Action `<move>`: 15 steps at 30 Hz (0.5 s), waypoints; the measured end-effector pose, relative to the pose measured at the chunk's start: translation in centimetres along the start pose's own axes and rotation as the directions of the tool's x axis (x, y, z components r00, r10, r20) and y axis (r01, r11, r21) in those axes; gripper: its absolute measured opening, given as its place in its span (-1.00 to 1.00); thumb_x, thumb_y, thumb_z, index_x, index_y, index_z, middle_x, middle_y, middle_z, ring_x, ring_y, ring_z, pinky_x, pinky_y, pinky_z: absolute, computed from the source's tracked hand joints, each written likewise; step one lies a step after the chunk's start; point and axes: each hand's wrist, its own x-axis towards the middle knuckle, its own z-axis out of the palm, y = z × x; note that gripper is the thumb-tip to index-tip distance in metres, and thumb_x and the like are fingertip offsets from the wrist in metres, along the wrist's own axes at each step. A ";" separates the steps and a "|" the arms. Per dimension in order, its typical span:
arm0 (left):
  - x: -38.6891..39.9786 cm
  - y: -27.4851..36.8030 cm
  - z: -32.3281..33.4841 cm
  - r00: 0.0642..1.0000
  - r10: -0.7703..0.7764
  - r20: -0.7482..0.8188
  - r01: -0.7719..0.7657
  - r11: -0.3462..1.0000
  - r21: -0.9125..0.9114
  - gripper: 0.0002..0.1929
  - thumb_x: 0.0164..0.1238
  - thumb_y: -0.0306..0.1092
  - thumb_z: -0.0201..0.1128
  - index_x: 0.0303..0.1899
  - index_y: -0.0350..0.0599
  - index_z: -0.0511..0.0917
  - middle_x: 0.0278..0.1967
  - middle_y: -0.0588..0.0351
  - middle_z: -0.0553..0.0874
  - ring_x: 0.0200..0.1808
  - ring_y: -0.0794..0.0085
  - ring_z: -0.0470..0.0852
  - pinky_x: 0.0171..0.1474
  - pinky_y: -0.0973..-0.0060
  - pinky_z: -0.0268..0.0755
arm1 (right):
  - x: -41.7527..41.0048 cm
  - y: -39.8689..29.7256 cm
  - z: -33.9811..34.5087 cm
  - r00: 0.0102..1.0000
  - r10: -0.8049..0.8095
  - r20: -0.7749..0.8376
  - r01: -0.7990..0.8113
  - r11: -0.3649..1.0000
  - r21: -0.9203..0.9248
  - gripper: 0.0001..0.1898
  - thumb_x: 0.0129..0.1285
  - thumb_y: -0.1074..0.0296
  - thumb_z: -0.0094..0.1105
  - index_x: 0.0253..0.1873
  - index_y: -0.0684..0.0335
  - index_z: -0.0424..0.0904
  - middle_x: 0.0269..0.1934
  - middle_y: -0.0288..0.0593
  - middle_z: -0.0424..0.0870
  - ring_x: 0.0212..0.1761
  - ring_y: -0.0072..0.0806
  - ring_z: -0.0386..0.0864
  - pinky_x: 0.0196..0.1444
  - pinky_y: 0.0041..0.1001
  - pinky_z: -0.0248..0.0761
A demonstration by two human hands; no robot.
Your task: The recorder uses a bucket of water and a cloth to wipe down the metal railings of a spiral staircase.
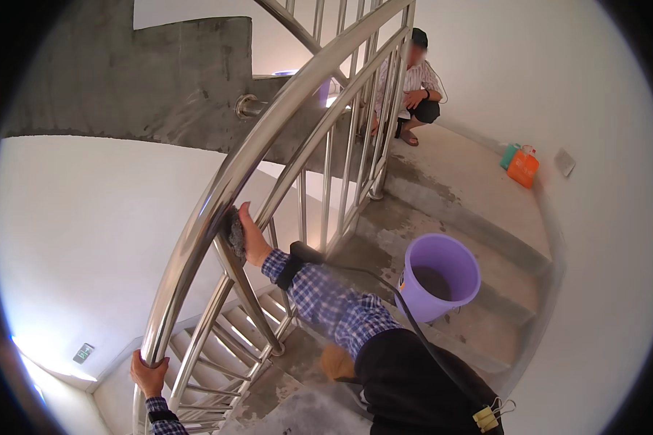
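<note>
A polished metal handrail (pixel 239 157) curves along the staircase, with metal balusters (pixel 327 187) beneath it. My left hand (pixel 151 374) is wrapped around the handrail's lower stretch. Farther up, my right hand (pixel 254 239) holds a grey scouring cloth or pad (pixel 235 235) at the post just below the handrail; its palm side is hidden. A purple plastic bucket (pixel 441 277), with a dark bottom that may be water, stands on a step to the right of my right arm.
Concrete steps (pixel 476 231) with wet patches climb to the right. A person (pixel 413 89) crouches on the landing behind the railing. An orange jug (pixel 523 167) and a green container (pixel 509 155) stand by the wall. A black cable (pixel 397 293) runs along my right arm.
</note>
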 end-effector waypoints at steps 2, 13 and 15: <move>0.0 -0.8 -0.2 0.999 -0.018 -0.031 0.019 1.000 0.020 -0.41 -0.39 -0.19 0.56 -0.20 -0.17 0.49 -0.31 -0.08 0.64 -0.22 -0.04 0.58 -0.16 0.10 0.40 | 1.3 -3.0 2.6 0.995 -0.087 0.052 0.076 0.978 0.194 -0.33 0.28 -0.41 -0.17 0.03 0.13 0.54 -0.19 -0.26 0.64 -0.17 -0.44 0.59 -0.09 -0.44 0.49; -0.6 0.8 -0.1 1.000 -0.018 -0.013 0.019 0.998 0.054 -0.41 -0.41 -0.15 0.58 -0.22 -0.09 0.50 -0.27 0.02 0.63 -0.15 0.07 0.58 -0.06 0.15 0.38 | 8.4 -30.6 -0.5 0.833 -0.506 -0.224 0.529 0.847 0.056 -0.60 0.25 -0.04 0.16 0.02 0.12 0.52 -0.11 -0.17 0.61 -0.05 -0.24 0.56 0.09 -0.18 0.42; -0.2 1.5 0.2 0.999 0.020 -0.050 -0.018 0.999 0.041 -0.43 -0.40 -0.15 0.58 -0.25 -0.08 0.50 -0.29 0.02 0.63 -0.17 0.07 0.58 -0.07 0.16 0.39 | 8.5 -29.2 -1.5 0.824 -0.497 -0.272 0.482 0.867 -0.126 -0.66 0.22 0.04 0.24 -0.03 0.10 0.52 -0.20 -0.23 0.59 -0.14 -0.34 0.57 -0.04 -0.21 0.48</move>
